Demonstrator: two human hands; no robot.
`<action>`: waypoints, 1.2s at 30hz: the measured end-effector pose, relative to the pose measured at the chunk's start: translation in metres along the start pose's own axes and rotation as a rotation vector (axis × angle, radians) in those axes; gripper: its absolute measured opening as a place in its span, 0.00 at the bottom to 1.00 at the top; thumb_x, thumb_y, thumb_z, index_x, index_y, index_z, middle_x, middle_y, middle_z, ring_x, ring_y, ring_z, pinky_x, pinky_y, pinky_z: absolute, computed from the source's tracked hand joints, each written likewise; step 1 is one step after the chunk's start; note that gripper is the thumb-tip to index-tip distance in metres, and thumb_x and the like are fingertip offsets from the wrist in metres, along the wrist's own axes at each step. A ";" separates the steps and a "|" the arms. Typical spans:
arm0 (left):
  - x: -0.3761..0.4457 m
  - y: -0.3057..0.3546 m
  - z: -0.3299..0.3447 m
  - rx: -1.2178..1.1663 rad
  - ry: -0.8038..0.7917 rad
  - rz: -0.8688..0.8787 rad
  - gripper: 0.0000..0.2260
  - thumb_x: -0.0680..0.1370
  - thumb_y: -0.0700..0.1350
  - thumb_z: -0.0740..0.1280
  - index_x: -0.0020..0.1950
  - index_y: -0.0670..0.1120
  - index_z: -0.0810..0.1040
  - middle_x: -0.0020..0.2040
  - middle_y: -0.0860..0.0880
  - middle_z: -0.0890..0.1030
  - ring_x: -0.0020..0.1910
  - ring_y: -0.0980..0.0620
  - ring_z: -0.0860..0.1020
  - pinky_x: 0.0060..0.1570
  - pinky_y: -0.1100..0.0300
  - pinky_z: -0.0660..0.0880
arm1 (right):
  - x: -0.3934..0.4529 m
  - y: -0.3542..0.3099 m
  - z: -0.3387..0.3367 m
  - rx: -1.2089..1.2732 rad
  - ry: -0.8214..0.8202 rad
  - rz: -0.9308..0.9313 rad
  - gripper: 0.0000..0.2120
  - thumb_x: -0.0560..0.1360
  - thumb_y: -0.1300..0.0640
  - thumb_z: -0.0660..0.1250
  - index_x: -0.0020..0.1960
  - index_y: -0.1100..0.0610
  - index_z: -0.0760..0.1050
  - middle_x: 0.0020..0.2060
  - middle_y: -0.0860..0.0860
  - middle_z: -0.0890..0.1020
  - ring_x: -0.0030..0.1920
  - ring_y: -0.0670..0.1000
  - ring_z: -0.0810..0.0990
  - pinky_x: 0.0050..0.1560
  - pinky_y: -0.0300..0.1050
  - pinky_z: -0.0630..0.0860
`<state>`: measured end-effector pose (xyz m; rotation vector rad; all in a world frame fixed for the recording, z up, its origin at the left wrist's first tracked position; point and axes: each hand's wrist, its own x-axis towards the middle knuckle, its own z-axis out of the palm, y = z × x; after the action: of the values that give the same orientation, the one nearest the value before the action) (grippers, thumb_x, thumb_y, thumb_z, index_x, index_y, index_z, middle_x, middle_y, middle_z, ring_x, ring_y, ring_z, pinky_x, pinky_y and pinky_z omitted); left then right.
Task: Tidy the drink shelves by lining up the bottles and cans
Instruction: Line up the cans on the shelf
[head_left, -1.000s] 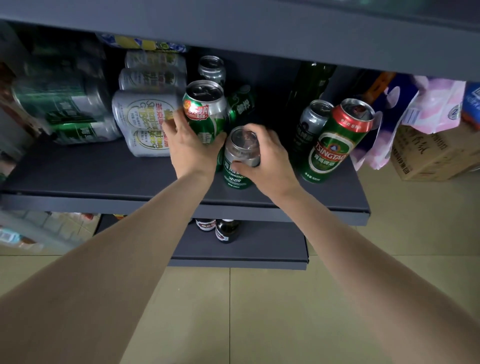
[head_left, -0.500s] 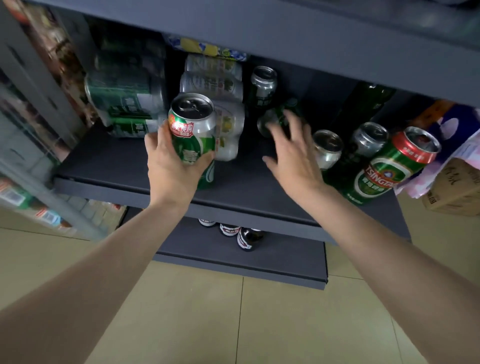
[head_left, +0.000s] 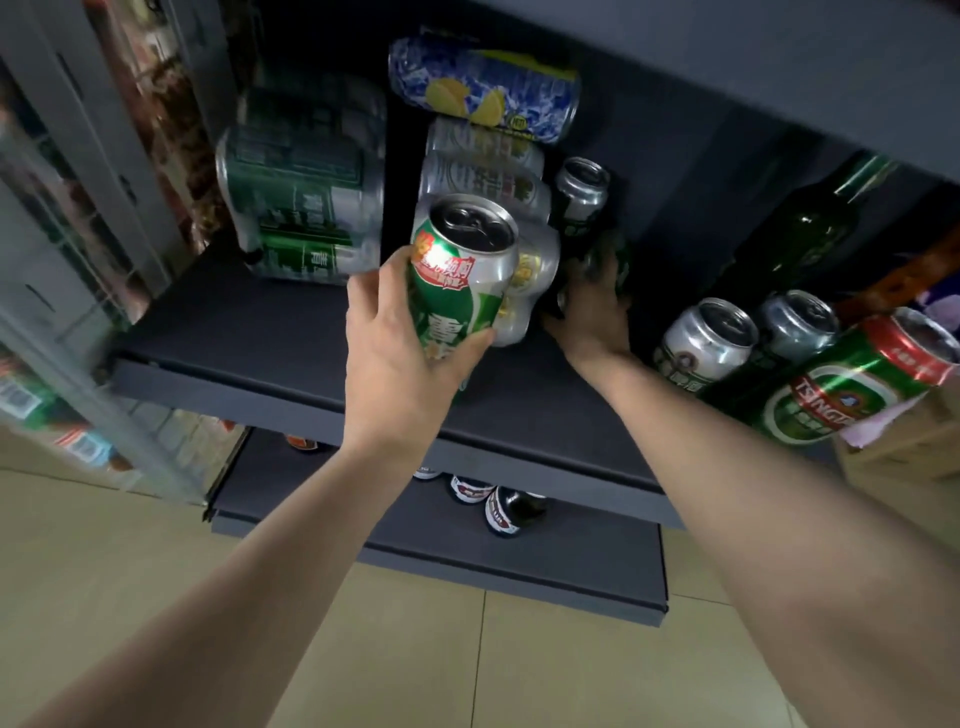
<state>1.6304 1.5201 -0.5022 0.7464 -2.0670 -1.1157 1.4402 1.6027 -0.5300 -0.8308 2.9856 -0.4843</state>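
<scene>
Head view, looking down at a dark drink shelf (head_left: 270, 332) with both bare arms reaching in. Left hand (head_left: 400, 353) is wrapped around a green can (head_left: 460, 280), held upright near the shelf's front middle. Right hand (head_left: 592, 312) reaches deeper, fingers curled around a small dark can (head_left: 608, 260) behind it; blur hides the exact grip. Tidying looks partly done, as a judgement: on the right, three cans stand close together, two silver cans (head_left: 706, 338) and one tall Tsingtao can (head_left: 852, 384), but not yet in a neat row. One more silver can (head_left: 582, 192) stands at the back, and a green bottle (head_left: 810, 228) stands in shadow. On the left lie two shrink-wrapped packs, a green pack (head_left: 306, 202) and a silver pack (head_left: 488, 176), with one blue-and-yellow can (head_left: 483, 88) lying sideways on top. The two held cans are not yet placed. Lower shelf (head_left: 571, 571) shows a few bottles (head_left: 509, 509), mostly hidden.
</scene>
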 end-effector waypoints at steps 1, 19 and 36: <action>0.000 0.000 -0.001 0.006 -0.007 0.000 0.35 0.67 0.47 0.76 0.70 0.43 0.64 0.61 0.46 0.65 0.59 0.46 0.71 0.58 0.60 0.71 | -0.015 -0.001 0.001 0.001 0.034 -0.001 0.26 0.73 0.57 0.68 0.67 0.50 0.63 0.75 0.55 0.47 0.65 0.67 0.65 0.58 0.56 0.71; -0.004 0.023 -0.008 0.117 -0.034 -0.147 0.34 0.69 0.50 0.74 0.71 0.46 0.62 0.66 0.45 0.65 0.60 0.45 0.72 0.58 0.51 0.71 | -0.080 0.012 -0.079 0.304 0.120 0.124 0.21 0.70 0.46 0.68 0.60 0.51 0.69 0.51 0.51 0.80 0.49 0.55 0.80 0.49 0.49 0.78; -0.002 0.023 -0.007 0.141 -0.029 -0.145 0.34 0.69 0.50 0.74 0.71 0.46 0.63 0.68 0.45 0.65 0.63 0.47 0.70 0.59 0.56 0.68 | -0.121 0.052 -0.062 -0.402 0.256 -0.242 0.41 0.68 0.53 0.73 0.74 0.42 0.55 0.72 0.57 0.46 0.68 0.69 0.57 0.61 0.69 0.66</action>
<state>1.6328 1.5287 -0.4803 0.9674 -2.1615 -1.0720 1.5122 1.7242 -0.4957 -1.2560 3.2901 0.0233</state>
